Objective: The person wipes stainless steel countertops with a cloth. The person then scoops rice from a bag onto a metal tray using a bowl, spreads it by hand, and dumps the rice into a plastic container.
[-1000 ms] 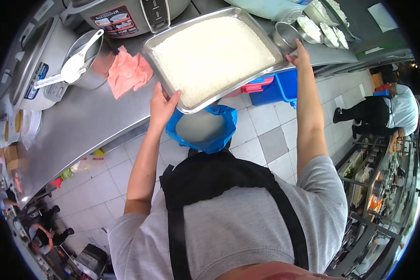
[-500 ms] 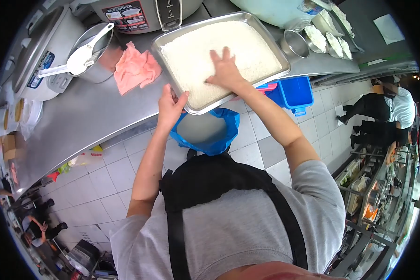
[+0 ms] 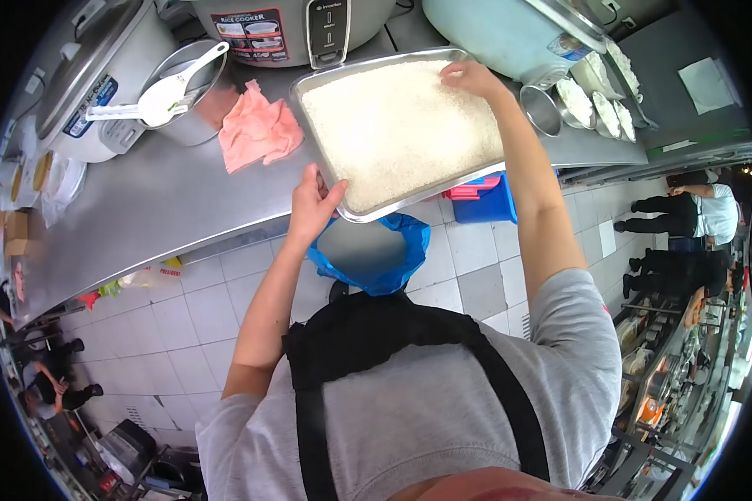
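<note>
A metal tray (image 3: 418,198) spread with white rice grains (image 3: 397,125) juts over the counter's front edge. My left hand (image 3: 313,203) is closed on the tray's near left corner, with the thumb over the rim. At the far right corner, my right hand (image 3: 474,79) is over the rice with its fingers slightly bent and apart; whether the fingertips touch the grains is hard to see. Below the tray is an open blue bag (image 3: 418,255) with pale contents.
A rice cooker (image 3: 259,37) stands behind the tray. To the left are a pink cloth (image 3: 259,129) and a metal pot (image 3: 211,108) with a white ladle (image 3: 165,98). At right are a metal cup (image 3: 541,110), bowls of white food (image 3: 575,100) and a blue bin (image 3: 485,204). People stand far right.
My right hand has moved from the middle of the rice to the tray's far right corner, its fingers less spread. My left hand keeps its hold on the near left corner.
</note>
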Action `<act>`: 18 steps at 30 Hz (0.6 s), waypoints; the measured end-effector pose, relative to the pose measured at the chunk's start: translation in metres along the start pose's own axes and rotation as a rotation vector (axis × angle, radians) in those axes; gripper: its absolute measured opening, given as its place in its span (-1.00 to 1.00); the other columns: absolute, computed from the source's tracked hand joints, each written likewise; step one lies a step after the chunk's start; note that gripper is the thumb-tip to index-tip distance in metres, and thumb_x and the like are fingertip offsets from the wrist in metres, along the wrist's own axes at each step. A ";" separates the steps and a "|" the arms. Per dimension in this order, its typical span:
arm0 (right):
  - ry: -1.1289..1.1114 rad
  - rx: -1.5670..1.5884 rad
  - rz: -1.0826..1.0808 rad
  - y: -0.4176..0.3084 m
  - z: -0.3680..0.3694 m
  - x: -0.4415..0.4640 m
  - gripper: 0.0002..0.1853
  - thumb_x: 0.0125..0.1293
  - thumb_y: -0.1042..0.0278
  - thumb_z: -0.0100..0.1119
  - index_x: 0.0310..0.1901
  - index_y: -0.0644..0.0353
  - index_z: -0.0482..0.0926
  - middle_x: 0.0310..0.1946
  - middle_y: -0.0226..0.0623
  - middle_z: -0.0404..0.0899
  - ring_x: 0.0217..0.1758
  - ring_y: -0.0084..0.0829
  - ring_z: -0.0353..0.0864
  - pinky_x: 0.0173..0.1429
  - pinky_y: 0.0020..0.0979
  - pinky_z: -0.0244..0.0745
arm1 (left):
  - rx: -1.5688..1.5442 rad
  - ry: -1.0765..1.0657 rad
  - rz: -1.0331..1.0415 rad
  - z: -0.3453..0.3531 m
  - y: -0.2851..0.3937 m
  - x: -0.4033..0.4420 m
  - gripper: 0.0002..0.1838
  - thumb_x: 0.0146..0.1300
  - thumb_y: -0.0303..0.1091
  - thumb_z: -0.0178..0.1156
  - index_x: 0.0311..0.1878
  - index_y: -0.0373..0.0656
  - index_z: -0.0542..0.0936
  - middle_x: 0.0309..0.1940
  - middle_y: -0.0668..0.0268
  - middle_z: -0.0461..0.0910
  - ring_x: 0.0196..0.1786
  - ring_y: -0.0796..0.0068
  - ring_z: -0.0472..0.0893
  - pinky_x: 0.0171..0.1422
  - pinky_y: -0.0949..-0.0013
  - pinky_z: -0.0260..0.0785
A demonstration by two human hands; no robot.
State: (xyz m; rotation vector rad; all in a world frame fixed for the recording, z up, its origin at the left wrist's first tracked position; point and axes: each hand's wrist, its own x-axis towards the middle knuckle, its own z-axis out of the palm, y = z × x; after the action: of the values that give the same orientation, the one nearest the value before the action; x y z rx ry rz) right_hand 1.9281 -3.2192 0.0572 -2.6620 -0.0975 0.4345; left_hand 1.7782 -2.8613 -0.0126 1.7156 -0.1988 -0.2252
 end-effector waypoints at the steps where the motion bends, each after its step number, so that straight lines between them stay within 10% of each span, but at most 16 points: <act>1: 0.195 -0.072 -0.011 0.007 0.009 -0.001 -0.45 -0.04 -0.04 0.19 -0.01 0.08 0.48 0.03 -0.14 0.42 0.08 -0.24 0.38 0.15 -0.37 0.26 | 0.000 -0.001 0.002 0.000 -0.001 0.001 -0.74 0.17 -0.41 0.11 -0.17 -0.29 0.28 -0.54 0.34 0.46 -0.59 0.70 0.45 -0.65 0.60 0.25; 3: 0.282 -0.406 -0.144 0.018 0.033 0.000 -0.50 0.02 -0.01 0.18 -0.02 0.08 0.49 0.03 -0.14 0.40 0.08 -0.23 0.37 0.16 -0.40 0.23 | -0.031 0.005 0.010 0.001 -0.003 0.000 -0.74 0.16 -0.40 0.11 -0.17 -0.29 0.28 -0.54 0.34 0.46 -0.59 0.71 0.44 -0.65 0.60 0.24; 7: -0.030 -0.033 -0.209 0.000 0.019 -0.065 -0.49 0.01 0.01 0.20 -0.02 0.10 0.50 0.00 -0.18 0.41 0.11 -0.22 0.34 0.20 -0.35 0.20 | -0.045 0.000 0.012 0.001 0.001 -0.002 -0.74 0.16 -0.40 0.11 -0.18 -0.28 0.29 -0.53 0.34 0.47 -0.59 0.71 0.43 -0.65 0.60 0.24; 18: 0.214 -0.327 -0.144 -0.051 0.100 -0.082 -0.05 -0.32 0.15 0.37 0.24 -0.12 0.16 0.05 0.13 0.30 0.21 0.05 0.18 0.25 -0.28 0.17 | 0.029 -0.006 -0.019 0.001 0.003 -0.001 -0.62 0.13 -0.31 0.15 -0.08 -0.32 0.29 -0.47 0.26 0.49 -0.55 0.64 0.48 -0.58 0.57 0.32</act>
State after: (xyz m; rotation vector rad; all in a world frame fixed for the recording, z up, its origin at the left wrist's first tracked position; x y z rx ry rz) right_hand 1.8186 -3.1431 0.0179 -2.9757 -0.3164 0.0894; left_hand 1.7773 -2.8626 -0.0100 1.7464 -0.1913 -0.2428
